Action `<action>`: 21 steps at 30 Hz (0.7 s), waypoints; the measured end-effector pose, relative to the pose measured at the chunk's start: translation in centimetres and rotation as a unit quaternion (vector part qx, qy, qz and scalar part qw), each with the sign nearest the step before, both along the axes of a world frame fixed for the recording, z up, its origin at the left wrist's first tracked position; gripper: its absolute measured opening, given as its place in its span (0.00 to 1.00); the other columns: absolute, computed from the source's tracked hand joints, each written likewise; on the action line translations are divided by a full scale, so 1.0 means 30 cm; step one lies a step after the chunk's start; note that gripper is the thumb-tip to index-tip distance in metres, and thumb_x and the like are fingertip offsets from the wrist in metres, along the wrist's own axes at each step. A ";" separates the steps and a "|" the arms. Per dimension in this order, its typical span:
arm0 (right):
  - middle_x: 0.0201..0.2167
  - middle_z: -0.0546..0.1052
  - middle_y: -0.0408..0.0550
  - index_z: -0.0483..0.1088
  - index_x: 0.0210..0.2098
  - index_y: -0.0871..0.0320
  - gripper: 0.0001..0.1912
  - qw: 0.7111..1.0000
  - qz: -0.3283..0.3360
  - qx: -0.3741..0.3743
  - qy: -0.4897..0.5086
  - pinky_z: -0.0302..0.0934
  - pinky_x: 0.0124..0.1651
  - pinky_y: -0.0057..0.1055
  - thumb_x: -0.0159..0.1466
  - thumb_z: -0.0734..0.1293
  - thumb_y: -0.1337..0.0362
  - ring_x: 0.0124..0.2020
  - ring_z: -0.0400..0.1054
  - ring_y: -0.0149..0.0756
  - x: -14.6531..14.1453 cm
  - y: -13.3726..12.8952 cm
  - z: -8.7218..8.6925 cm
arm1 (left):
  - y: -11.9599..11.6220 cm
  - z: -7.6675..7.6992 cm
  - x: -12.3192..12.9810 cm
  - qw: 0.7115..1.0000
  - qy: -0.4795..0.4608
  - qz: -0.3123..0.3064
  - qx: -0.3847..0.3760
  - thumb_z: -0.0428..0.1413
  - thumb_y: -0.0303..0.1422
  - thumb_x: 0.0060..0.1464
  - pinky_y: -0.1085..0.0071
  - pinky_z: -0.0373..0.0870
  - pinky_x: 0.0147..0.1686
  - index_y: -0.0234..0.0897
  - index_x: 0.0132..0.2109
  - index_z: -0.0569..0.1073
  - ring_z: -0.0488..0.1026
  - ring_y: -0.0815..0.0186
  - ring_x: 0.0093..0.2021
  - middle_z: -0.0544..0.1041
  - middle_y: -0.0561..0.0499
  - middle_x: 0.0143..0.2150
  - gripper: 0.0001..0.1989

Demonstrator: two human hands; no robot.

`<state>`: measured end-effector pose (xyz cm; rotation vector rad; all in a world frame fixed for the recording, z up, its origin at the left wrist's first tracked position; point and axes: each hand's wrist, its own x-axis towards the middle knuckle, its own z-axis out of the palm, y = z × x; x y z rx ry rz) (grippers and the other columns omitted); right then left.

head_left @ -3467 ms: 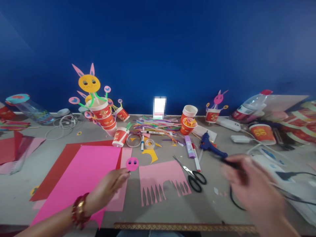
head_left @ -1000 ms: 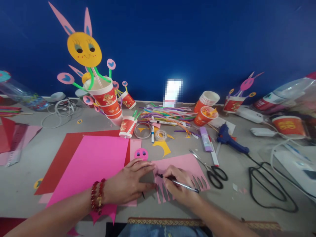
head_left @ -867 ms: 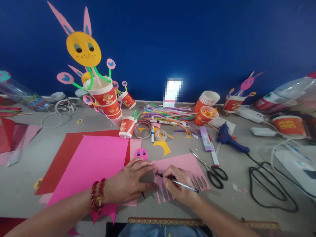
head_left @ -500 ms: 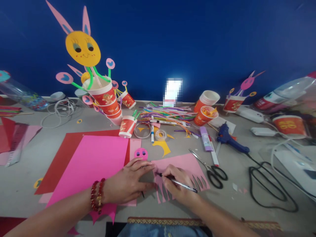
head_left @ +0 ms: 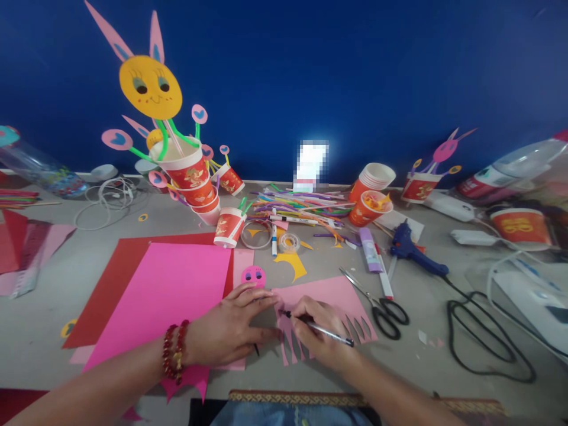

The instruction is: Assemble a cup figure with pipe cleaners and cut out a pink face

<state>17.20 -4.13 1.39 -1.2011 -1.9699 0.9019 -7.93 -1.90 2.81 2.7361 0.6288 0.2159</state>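
Observation:
My right hand pinches a black-and-silver pen, its tip on a light pink sheet. Narrow pointed slits and strips are cut along the sheet's near edge. My left hand lies with fingers stretched out, fingertips at the sheet's left edge and palm partly over a bright pink sheet. Below its thumb a thin dark tip pokes out; the rest is hidden. Just beyond the left fingers lies a small pink paper circle with drawn eyes. Scissors rest right of the light pink sheet.
Behind are a pile of colored pipe cleaners, a tape roll and yellow scraps. Paper cups with a yellow rabbit face stand back left. To the right lie a glue stick, a blue glue gun and its looped cord.

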 end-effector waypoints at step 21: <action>0.20 0.70 0.38 0.63 0.27 0.54 0.07 1.000 0.012 -0.001 -0.003 0.53 0.27 0.25 0.60 0.59 0.69 0.20 0.62 0.29 -0.007 0.001 0.005 | 0.000 0.006 -0.001 1.000 0.004 -0.001 -0.015 0.60 0.29 0.55 0.46 0.47 0.67 0.52 0.59 0.70 0.55 0.49 0.68 0.59 0.47 0.69 0.25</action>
